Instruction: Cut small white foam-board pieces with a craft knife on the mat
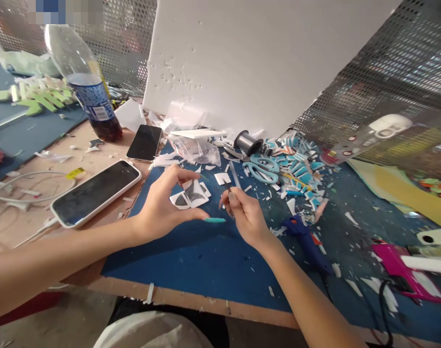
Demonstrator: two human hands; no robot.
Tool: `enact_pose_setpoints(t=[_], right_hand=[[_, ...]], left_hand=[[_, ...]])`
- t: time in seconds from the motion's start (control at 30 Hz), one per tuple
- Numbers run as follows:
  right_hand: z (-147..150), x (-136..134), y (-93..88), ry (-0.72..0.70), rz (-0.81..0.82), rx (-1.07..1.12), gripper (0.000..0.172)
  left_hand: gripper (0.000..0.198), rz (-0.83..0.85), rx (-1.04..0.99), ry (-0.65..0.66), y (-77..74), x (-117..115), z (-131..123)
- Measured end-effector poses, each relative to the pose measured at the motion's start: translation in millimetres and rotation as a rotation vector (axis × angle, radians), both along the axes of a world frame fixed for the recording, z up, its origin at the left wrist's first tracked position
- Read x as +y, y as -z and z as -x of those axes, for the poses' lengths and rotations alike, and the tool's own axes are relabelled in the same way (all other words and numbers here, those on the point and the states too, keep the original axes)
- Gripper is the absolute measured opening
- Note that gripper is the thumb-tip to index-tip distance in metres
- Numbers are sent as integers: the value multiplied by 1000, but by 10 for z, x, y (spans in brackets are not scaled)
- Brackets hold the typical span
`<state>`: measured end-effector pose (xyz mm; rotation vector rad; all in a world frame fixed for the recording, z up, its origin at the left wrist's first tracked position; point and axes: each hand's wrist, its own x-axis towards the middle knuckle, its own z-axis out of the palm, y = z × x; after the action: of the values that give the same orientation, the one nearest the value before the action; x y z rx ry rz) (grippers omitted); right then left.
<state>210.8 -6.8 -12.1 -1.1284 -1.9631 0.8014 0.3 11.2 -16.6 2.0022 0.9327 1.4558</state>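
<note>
Handling small printed pieces (196, 194) seems the step in hand, needing a light, steady touch next. On the table (206, 261), one bottle (93, 104), two phones (97, 193) and one pair of scissors (263, 168) lie toward the far edge. Back from the near edge, the left hand (160, 203) spreads its fingers around the overlapping, uncountable pieces; the right hand (247, 215) pinches one slim tool (235, 175).

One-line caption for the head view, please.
Left hand spread beside white-and-grey pieces, right hand gripping a slim tool, over a blue mat with scissors and glue gun.
</note>
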Motion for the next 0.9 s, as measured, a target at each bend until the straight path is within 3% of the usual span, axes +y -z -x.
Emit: enact_pose_setpoints(t=[0.3, 0.9], right_hand=[[-2, 24, 66, -176, -140, -84, 32], [14, 24, 9, -220, -168, -141, 31]], left_hand=[[61, 0, 56, 56, 9, -60, -27], [55, -45, 59, 138, -27, -58, -4]])
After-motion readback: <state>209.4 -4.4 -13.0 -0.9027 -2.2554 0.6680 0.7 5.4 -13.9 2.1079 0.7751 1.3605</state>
